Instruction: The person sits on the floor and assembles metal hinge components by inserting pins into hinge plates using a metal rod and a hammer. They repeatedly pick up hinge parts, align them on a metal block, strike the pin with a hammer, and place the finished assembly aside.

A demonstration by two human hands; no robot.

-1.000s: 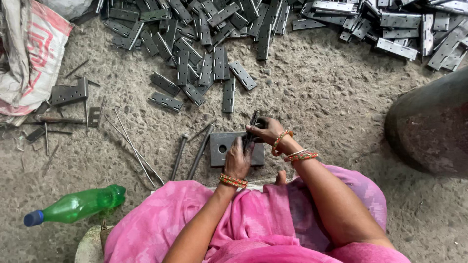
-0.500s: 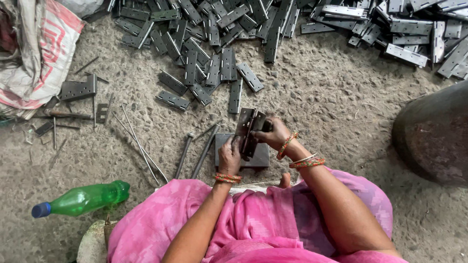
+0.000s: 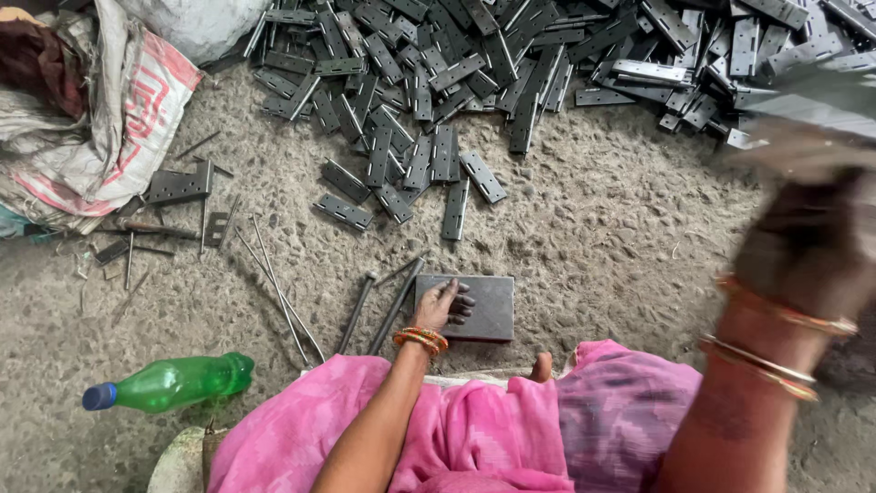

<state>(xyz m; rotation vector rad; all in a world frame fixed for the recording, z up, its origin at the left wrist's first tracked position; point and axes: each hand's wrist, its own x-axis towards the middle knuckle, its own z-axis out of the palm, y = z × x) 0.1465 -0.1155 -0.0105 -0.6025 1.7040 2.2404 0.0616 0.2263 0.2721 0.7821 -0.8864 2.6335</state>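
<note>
The left hand [image 3: 447, 306] lies flat, fingers spread, steadying the metal block [image 3: 484, 306], while the blurred right hand [image 3: 808, 242], its grip unreadable, lifts a metal piece [image 3: 808, 119]

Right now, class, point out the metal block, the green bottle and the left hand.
Metal block [image 3: 488, 306]: head view, bare top face right of the fingers.
Green bottle [image 3: 178, 383]: head view, middle of its body.
Left hand [image 3: 444, 306]: head view, back of the hand.

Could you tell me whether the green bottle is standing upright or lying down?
Lying down: the green bottle rests on its side on the ground, blue cap pointing left.
</note>
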